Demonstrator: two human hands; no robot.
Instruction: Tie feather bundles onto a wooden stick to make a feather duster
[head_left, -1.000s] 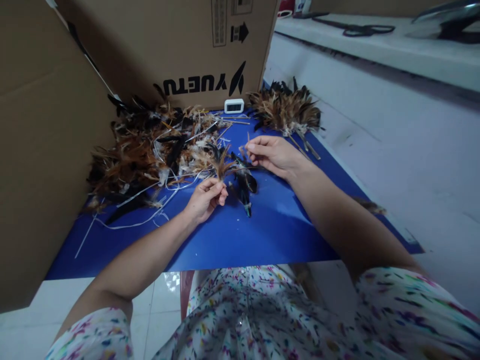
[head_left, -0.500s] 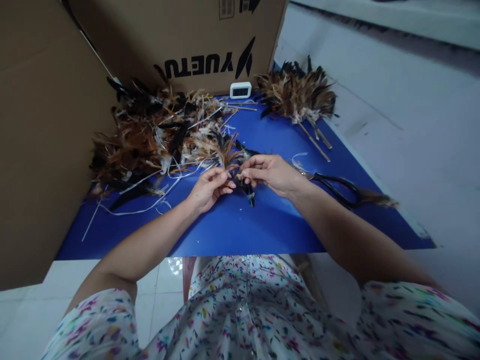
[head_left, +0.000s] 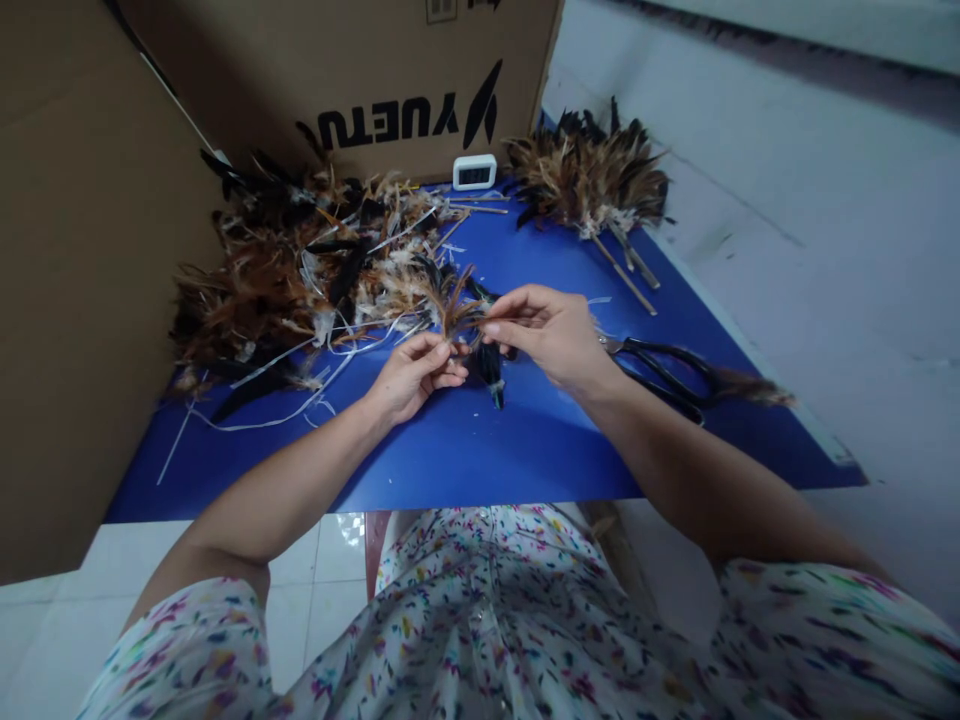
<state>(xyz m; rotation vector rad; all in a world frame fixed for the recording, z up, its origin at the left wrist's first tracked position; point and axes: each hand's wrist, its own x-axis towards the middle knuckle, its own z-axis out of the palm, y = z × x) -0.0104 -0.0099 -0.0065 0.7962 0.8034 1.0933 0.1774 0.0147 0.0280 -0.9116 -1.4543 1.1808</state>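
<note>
My left hand (head_left: 420,376) pinches the lower end of a small bunch of brown feathers (head_left: 454,308), whose tips fan upward. On the right side of that bunch, my right hand (head_left: 546,330) is closed with thumb and fingers together on feather strands. Its far fingers are partly hidden. Dark, glossy feathers (head_left: 490,375) lie on the blue table (head_left: 420,460) just under my hands. Close to my right forearm rest scissors (head_left: 667,362) with black handles, their blades partly covered by my hand.
A heap of loose brown, black and white feathers (head_left: 262,280) with white strips covers the left. At the back right lies a feather bundle (head_left: 592,180) with sticks. A small white digital clock (head_left: 475,172) stands before a cardboard box (head_left: 360,60). Another cardboard panel (head_left: 67,300) borders the left.
My right hand has turned and shifted slightly, its fingers now against the right side of the brown feathers. The left keeps its pinch. The whole view has shifted a little.
</note>
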